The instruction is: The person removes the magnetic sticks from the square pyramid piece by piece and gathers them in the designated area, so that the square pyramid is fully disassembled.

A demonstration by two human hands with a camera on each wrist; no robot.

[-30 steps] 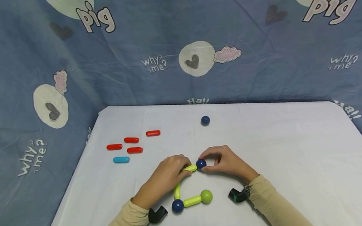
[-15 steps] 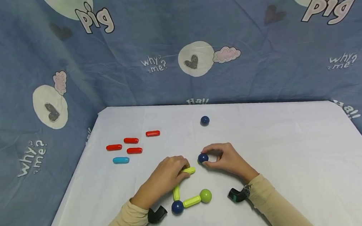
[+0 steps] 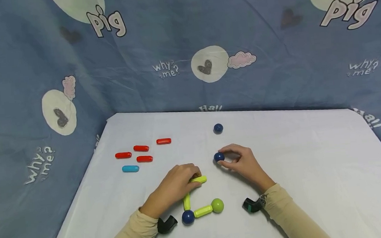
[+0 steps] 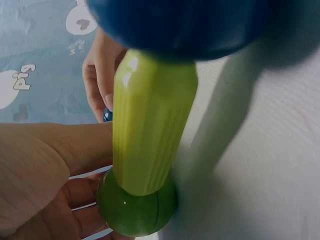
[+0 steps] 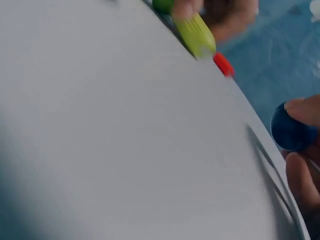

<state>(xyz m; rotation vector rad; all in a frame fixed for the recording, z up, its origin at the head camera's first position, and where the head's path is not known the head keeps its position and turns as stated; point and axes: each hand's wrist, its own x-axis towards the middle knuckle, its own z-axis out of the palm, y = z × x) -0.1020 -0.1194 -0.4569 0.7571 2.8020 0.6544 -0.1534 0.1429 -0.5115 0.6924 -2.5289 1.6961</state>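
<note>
Right grip (image 3: 240, 160) pinches a dark blue ball (image 3: 218, 157), far and right of the yellow-green rod (image 3: 200, 179) clamped in the left grip (image 3: 179, 180), mid-build by the look, next move calling for a steady rod, with room right across the surface (image 3: 320, 160), far edge beyond another blue ball (image 3: 218, 128).

Glossy balls (image 3: 217, 205), ribbed plastic rod (image 4: 150, 120), matt white cloth (image 3: 316, 157)

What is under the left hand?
The left wrist view shows a green ball at the end of a yellow-green stick. The left hand hides part of the pinched stick.
</note>
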